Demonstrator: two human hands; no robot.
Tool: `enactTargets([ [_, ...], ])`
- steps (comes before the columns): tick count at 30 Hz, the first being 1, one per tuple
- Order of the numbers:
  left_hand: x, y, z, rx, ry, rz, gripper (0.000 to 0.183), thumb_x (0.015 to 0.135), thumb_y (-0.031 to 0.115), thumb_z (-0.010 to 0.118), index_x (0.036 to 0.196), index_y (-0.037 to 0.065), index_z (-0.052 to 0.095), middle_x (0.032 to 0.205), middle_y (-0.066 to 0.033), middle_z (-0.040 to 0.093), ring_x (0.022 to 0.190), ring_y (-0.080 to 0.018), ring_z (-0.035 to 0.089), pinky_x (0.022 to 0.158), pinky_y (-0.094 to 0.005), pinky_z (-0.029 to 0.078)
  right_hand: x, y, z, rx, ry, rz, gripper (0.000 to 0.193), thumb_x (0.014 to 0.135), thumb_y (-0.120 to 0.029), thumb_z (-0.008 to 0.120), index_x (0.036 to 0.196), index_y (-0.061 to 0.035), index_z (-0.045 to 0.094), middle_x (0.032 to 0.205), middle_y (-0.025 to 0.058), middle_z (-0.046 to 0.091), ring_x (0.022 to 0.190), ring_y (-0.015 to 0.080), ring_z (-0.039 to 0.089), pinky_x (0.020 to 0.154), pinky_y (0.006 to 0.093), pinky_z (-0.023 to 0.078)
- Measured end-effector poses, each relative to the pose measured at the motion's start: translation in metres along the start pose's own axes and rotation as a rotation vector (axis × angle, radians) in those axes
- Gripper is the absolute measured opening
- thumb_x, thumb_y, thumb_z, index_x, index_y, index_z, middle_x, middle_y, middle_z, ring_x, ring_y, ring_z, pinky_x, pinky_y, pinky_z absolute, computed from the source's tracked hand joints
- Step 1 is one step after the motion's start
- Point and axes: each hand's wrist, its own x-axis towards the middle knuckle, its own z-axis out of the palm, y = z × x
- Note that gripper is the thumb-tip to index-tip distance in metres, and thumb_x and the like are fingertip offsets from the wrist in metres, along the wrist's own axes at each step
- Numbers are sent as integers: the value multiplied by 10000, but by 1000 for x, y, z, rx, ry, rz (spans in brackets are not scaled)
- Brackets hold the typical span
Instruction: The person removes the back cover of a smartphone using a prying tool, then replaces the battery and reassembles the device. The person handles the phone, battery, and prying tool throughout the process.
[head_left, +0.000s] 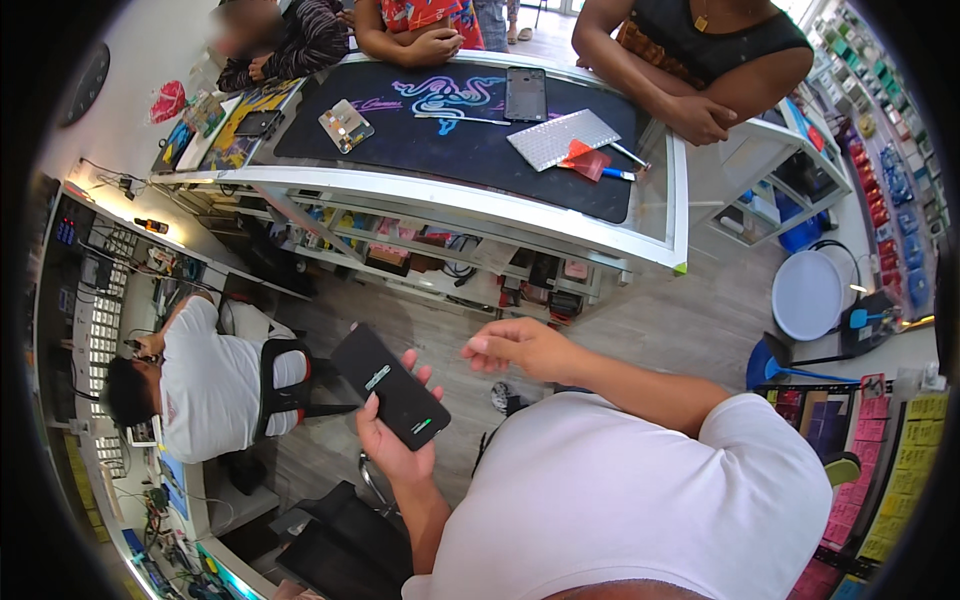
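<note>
A black smartphone [390,386] is tilted in my left hand [398,440], with the thumb along one edge and the fingertips showing past the other. Its dark screen is lit with pale lettering and a small green mark. To the right of the phone and apart from it, my right hand [512,347] hovers with thumb and fingers drawn together. Whatever lies between those fingers, if anything, is hidden.
Ahead stands a glass counter [450,190] bearing a dark mat [390,110], a white keyboard [562,139], a phone frame [525,94] and an opened device [346,125]. People lean on its far side. At left, a seated co-worker [215,375] faces a workbench. A white bucket [805,295] stands right.
</note>
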Motion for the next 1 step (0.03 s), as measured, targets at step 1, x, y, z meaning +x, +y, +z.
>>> enactTargets([
  [1, 2, 2, 3, 18, 1, -2, 698, 985, 434, 453, 1580, 84, 350, 1482, -219, 527, 1187, -328, 638, 929, -498, 559, -4, 4, -9, 34, 21, -6, 360, 1075, -359, 560, 1199, -64, 722, 1020, 10, 729, 935, 104, 611, 838, 271, 477],
])
